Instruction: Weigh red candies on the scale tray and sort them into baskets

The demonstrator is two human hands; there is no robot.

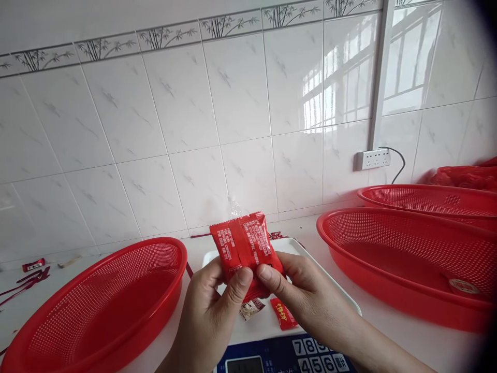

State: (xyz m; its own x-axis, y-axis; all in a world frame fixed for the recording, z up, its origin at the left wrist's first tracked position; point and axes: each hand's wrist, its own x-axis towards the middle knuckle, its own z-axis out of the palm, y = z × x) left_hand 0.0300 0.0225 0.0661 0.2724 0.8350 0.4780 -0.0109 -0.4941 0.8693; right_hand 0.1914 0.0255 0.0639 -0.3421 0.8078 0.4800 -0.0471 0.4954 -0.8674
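Observation:
A red foil packet (244,244) with white print is held up over a white scale tray (310,261), its back seam facing me. My left hand (212,311) pinches its lower left edge with thumb and fingers closed. My right hand (301,287) pinches the lower right edge the same way. On the tray below the hands lie a small red packet (283,313) and a pale torn wrapper (252,308). The scale's blue keypad (316,355) shows at the bottom edge.
A red mesh basket (104,305) sits at the left, another large one (407,264) at the right with a small round item (462,286) inside, and a third (430,199) behind it. Red scraps (33,272) lie at far left. A wall socket (373,159) is on the tiled wall.

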